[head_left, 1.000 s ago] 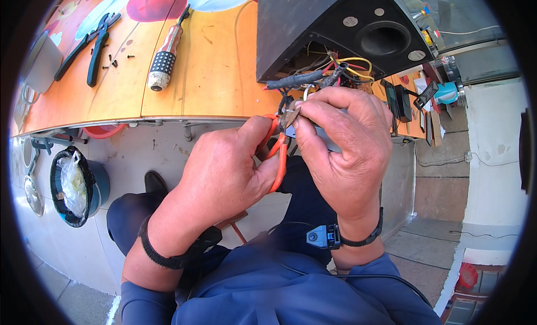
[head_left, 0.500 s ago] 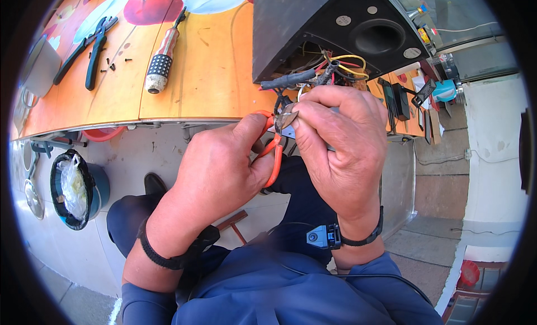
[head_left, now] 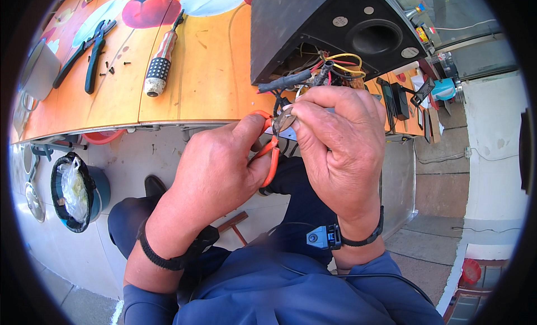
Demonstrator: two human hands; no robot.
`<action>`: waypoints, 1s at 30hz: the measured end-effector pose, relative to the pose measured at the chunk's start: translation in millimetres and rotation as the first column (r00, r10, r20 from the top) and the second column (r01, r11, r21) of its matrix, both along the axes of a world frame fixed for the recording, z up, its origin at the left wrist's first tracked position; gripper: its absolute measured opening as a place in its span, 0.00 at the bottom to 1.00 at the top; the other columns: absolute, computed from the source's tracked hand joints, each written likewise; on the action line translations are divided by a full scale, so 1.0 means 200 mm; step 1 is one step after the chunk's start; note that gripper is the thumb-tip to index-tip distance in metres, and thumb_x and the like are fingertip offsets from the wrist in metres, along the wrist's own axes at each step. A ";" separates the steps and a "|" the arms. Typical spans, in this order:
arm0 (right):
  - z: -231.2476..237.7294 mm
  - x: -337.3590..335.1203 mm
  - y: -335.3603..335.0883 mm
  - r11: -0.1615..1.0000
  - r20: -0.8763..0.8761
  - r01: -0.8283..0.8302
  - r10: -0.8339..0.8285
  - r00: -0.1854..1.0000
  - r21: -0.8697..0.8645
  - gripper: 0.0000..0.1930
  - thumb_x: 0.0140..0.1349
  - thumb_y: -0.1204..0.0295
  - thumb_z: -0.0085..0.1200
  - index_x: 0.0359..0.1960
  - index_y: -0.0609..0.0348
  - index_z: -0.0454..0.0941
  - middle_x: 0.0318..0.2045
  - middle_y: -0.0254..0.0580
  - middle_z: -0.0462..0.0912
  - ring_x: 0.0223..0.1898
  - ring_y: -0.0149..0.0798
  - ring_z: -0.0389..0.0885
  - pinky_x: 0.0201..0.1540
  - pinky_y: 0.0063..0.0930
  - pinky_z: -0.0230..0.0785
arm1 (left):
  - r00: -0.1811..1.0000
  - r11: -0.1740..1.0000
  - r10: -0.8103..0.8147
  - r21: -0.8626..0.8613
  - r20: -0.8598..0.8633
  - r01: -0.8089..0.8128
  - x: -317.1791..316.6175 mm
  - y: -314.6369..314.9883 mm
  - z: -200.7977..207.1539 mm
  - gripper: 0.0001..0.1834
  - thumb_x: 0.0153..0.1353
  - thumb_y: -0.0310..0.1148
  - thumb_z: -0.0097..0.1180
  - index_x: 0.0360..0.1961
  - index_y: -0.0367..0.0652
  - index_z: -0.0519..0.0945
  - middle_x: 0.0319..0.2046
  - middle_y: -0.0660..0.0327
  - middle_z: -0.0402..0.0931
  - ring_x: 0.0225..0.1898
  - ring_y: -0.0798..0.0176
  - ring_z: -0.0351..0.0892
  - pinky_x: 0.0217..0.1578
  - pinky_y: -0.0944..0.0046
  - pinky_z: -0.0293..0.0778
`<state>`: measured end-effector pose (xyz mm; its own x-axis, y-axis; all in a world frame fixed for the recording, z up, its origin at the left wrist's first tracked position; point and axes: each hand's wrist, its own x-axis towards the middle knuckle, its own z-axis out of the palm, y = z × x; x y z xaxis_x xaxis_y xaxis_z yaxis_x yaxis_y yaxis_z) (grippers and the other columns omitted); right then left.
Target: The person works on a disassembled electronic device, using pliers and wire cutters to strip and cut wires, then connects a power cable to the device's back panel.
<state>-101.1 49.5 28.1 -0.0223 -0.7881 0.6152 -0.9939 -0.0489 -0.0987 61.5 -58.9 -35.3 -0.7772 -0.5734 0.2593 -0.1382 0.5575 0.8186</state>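
Note:
My left hand [head_left: 215, 163] is closed round the orange handles of a pair of cutting pliers [head_left: 273, 163], whose worn metal jaws point toward my right hand [head_left: 344, 143]. The right thumb and forefinger are pinched together right beside the jaws; what lies between them is too small and hidden to make out. Just beyond the pliers, a thick black-sleeved cable [head_left: 288, 80] and thin black leads hang at the table's edge. Red, yellow and black wires [head_left: 352, 62] spill from the open underside of a black speaker box [head_left: 291, 31], behind my right hand.
On the wooden table [head_left: 196, 73] lie a screwdriver [head_left: 160, 65] with a checked grip, dark-handled wire strippers [head_left: 95, 57] and several small screws [head_left: 111, 70]. A grey cup [head_left: 40, 70] stands far left. Below is a lined bin [head_left: 78, 191]. Dark boxes [head_left: 400, 98] sit at right.
Both hands and the pliers stay nearly in place, with the jaws turned slightly. The view has shifted a little, so the speaker box appears slightly further left.

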 end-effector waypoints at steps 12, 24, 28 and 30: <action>0.00 -0.01 -0.01 1.000 0.007 -0.014 0.014 1.000 -0.003 0.14 0.52 0.78 0.72 0.41 0.53 0.88 0.43 0.29 0.87 0.43 0.41 0.82 0.51 0.41 0.67 | 0.999 1.000 -0.011 -0.026 0.031 0.012 0.00 -0.01 0.00 0.14 0.66 0.32 0.67 0.48 0.40 0.79 0.25 0.47 0.83 0.31 0.37 0.86 0.31 0.43 0.80; 0.00 -0.01 -0.01 1.000 -0.013 -0.009 0.009 1.000 -0.013 0.14 0.51 0.77 0.72 0.40 0.52 0.88 0.40 0.29 0.89 0.44 0.42 0.86 0.49 0.39 0.68 | 0.999 0.999 0.000 0.048 -0.048 0.002 -0.01 0.01 -0.03 0.10 0.68 0.29 0.67 0.46 0.39 0.82 0.22 0.52 0.80 0.24 0.46 0.82 0.29 0.55 0.78; 0.00 -0.01 -0.01 1.000 -0.012 -0.011 0.011 1.000 -0.025 0.14 0.50 0.77 0.71 0.40 0.52 0.88 0.40 0.29 0.89 0.44 0.42 0.86 0.48 0.39 0.68 | 0.999 0.989 -0.040 0.139 -0.031 0.044 -0.01 0.02 -0.02 0.12 0.69 0.32 0.67 0.49 0.39 0.80 0.26 0.47 0.82 0.29 0.39 0.84 0.31 0.48 0.79; 0.00 -0.01 -0.02 0.999 -0.002 -0.018 0.018 1.000 -0.033 0.14 0.50 0.77 0.71 0.40 0.52 0.88 0.39 0.30 0.89 0.43 0.42 0.86 0.48 0.39 0.68 | 0.998 0.980 -0.060 0.186 -0.029 0.064 -0.02 0.01 -0.02 0.13 0.69 0.32 0.66 0.49 0.39 0.79 0.27 0.44 0.83 0.33 0.34 0.85 0.32 0.43 0.79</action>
